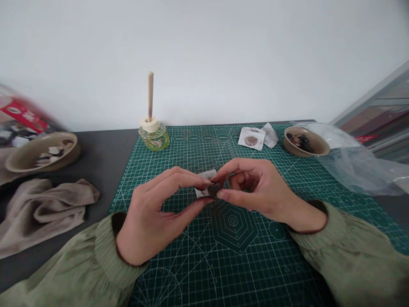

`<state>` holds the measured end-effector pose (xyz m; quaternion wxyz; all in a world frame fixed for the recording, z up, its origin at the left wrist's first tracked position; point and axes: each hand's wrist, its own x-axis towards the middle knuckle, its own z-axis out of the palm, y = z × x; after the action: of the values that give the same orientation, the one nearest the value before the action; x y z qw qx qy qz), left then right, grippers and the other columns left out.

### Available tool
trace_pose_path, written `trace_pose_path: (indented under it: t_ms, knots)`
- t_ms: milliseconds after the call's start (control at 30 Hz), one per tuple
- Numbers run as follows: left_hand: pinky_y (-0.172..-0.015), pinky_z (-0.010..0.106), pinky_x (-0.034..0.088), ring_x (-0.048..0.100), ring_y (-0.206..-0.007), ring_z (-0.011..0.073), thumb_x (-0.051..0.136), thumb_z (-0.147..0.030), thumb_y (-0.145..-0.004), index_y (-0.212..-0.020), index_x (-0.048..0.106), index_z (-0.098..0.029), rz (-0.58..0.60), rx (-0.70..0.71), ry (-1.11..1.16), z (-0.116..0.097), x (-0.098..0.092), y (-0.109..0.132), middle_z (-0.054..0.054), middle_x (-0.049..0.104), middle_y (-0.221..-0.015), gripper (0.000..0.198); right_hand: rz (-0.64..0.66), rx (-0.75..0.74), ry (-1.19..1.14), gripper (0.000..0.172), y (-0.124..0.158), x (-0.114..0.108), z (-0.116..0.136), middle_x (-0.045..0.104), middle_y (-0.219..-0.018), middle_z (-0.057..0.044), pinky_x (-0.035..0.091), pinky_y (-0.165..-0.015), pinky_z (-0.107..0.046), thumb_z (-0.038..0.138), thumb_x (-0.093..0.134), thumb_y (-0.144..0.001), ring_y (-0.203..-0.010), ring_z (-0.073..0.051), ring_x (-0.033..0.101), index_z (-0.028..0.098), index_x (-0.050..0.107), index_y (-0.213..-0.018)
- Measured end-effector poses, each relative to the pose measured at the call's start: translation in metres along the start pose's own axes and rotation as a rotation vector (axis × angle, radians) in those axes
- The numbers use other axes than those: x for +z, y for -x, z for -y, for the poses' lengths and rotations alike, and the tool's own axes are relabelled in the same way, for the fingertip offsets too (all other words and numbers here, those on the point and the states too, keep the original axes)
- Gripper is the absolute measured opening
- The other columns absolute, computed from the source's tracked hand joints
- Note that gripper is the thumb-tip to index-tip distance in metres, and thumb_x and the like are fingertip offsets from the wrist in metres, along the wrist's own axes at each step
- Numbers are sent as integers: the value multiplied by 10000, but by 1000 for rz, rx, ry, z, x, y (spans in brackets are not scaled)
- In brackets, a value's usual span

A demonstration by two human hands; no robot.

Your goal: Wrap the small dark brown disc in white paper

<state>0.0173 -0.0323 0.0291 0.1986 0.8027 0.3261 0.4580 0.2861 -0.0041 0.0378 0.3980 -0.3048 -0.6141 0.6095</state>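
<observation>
A small dark, roundish piece (214, 189) is held just above the green cutting mat by both of my hands. The fingers and thumb of my left hand (164, 204) pinch it from the left. From the right, the thumb and index finger of my right hand (255, 183) close on its edge, with the other fingers curled in. Behind the fingertips a small white sheet or packet (200, 192) shows in part. My fingers cover the rest of it, and I cannot tell whether it touches the dark piece.
White packets with brown stains (252, 138) lie at the back of the cutting mat (198, 147). Nearby stand a bowl of dark bits (322, 147) and clear plastic (351, 164). To the left are a stick diffuser (155, 138), a bowl of pale chips (22, 160) and a cloth (47, 209).
</observation>
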Motion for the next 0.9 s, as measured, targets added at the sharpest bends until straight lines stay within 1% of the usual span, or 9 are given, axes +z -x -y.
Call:
trace_pose_path:
  t_ms: [67,133,233,300,400,567,667,800,900]
  knots:
    - [-911,432,808,924,-1008,249,899,-250,-1188,-1271,818,-347,-16,-3,28,1,0,0,6,935,-1142,151,16,-27,-24,329,0,1,0,693,-626,76,345,-425,-149,182,1194,-853,-476,-61,517,188,984,-1106]
    - [-897,440,805,920,-995,251,908,-232,-1174,-1256,831,-347,-23,0,52,2,0,1,4,936,-1125,161,41,-71,-22,362,1,0,-1,742,-671,59,399,-444,-145,141,1189,-847,-496,-68,561,197,993,-1147]
    - [-896,466,799,918,-1000,260,913,-209,-1163,-1266,835,-355,-29,9,70,1,0,1,2,943,-1130,195,55,-135,38,469,3,-3,-3,827,-763,22,503,-489,-169,122,1194,-825,-540,-96,639,215,998,-1241]
    - [-905,494,795,918,-1003,271,910,-193,-1158,-1272,832,-362,-34,28,69,-1,-1,0,4,947,-1129,218,44,-165,91,479,5,-5,-4,856,-801,7,539,-502,-187,135,1201,-819,-553,-109,665,223,998,-1245]
    - [-905,519,792,921,-988,281,909,-185,-1153,-1281,831,-366,-35,54,61,-2,-3,1,9,950,-1117,234,27,-186,156,426,7,-5,-4,841,-769,10,534,-493,-201,183,1206,-837,-545,-121,674,226,995,-1205]
    - [-921,520,782,916,-981,269,898,-209,-1186,-1320,811,-358,-16,79,37,-3,-4,1,14,950,-1144,218,16,-222,243,376,10,-3,-1,803,-721,22,519,-487,-225,260,1203,-873,-520,-129,661,232,984,-1177]
    - [-924,503,770,906,-985,249,889,-207,-1198,-1320,798,-343,-13,94,22,-3,-4,1,11,947,-1157,204,26,-277,275,373,9,-3,0,785,-703,36,509,-490,-220,241,1197,-882,-513,-125,664,240,975,-1182]
    - [-919,524,767,902,-996,257,872,-245,-1222,-1328,789,-359,6,97,11,-4,-5,2,16,942,-1161,176,43,-304,287,426,9,-4,1,789,-710,46,499,-487,-213,226,1214,-857,-511,-118,668,248,966,-1203]
    - [-926,506,774,905,-1008,254,875,-228,-1222,-1329,803,-360,1,101,10,-4,-5,3,17,941,-1155,184,38,-292,285,385,10,-4,1,852,-793,18,485,-480,-209,257,1203,-886,-520,-106,664,245,964,-1188]
